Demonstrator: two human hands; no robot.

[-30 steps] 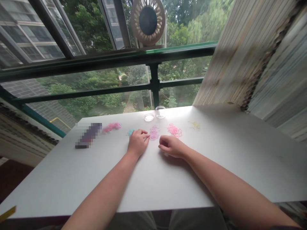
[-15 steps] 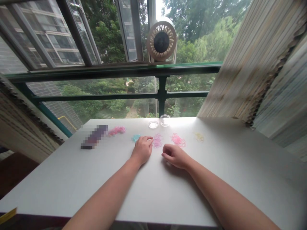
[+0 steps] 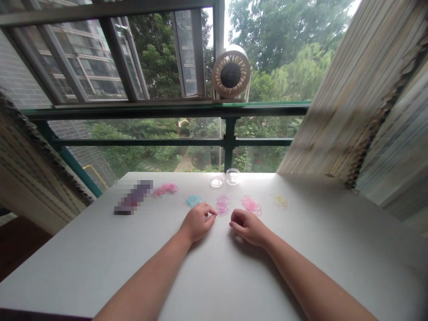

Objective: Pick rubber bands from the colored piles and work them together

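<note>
My left hand point(image 3: 199, 221) rests on the white table, thumb and forefinger pinched together at the near left edge of a purple pile of small bands point(image 3: 222, 205). Whatever is between the fingertips is too small to make out. My right hand point(image 3: 249, 226) is curled with its fingers closed, just below a pink pile point(image 3: 251, 204); its inside is hidden. Beyond my left hand lies a blue pile point(image 3: 193, 200). Yellow bands point(image 3: 281, 201) are on the right, and a longer pink heap point(image 3: 166, 189) is on the left.
A clear round container point(image 3: 233, 177) and a shallow clear dish point(image 3: 216, 182) stand near the far edge of the table point(image 3: 207, 276). A pixelated dark object point(image 3: 135, 196) lies at the left. Behind are a white fan point(image 3: 231, 73), a green railing and curtains.
The camera view has tilted, so the scene sits lower. My left hand has drawn back from the blue and purple piles, its fingers now pinched. My right hand stays curled in about the same place.
</note>
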